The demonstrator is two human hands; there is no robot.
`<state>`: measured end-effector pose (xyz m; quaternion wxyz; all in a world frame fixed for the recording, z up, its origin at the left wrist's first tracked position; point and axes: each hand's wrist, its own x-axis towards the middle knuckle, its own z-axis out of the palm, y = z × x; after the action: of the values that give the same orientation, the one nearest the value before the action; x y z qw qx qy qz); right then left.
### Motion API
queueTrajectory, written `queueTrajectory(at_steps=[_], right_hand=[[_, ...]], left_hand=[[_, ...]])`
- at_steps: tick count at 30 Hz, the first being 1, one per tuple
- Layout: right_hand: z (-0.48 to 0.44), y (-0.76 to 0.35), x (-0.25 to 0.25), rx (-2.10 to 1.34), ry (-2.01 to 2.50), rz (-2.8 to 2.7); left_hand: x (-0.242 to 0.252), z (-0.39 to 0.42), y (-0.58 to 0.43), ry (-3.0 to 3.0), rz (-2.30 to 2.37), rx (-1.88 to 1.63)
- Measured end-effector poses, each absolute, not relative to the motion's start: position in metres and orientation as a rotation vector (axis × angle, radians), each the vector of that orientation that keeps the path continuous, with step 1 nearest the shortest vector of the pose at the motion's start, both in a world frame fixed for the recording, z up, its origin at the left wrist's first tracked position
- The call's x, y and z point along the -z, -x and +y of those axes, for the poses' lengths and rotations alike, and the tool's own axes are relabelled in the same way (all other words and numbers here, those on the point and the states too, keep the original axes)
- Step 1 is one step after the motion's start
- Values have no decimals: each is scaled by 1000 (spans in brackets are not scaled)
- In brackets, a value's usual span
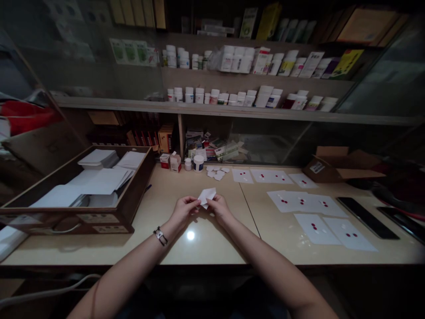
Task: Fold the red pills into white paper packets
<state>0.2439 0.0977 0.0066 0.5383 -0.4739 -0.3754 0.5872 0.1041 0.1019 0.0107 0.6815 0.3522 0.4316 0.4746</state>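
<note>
A small folded white paper (207, 195) is held between my two hands above the middle of the table. My left hand (184, 210) pinches its left edge, and my right hand (219, 208) grips its lower right side. Beyond it lies a small group of folded white packets (217, 172). To the right, several flat white paper sheets (302, 201) are spread in rows, each bearing dark red and white pills. Whether anything lies inside the folded paper cannot be seen.
A wooden drawer (128, 208) with stacked white papers stands at the left. Small boxes and a white jar (198, 164) are at the back edge. An open carton (332, 170) and a black phone (367, 217) are on the right. Shelves of bottles rise behind.
</note>
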Motion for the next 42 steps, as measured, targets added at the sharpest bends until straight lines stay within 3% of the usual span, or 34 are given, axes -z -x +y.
queueTrajectory(at_steps=[14, 25, 32, 38, 42], right_hand=[[98, -244, -4, -1405, 1125, -968], [98, -245, -5, -1413, 1142, -862], [99, -241, 0, -1404, 1114, -886], [101, -240, 3, -1350, 1154, -834], [102, -242, 3, -1348, 1103, -797]], left_hand=[[-15, 94, -109, -820, 960, -966], [-25, 91, -108, -964, 1049, -1065], [-25, 87, -120, -1020, 1136, -1301], [-21, 89, -113, -1615, 1315, -1312], [-23, 83, -111, -1875, 1186, -1282]])
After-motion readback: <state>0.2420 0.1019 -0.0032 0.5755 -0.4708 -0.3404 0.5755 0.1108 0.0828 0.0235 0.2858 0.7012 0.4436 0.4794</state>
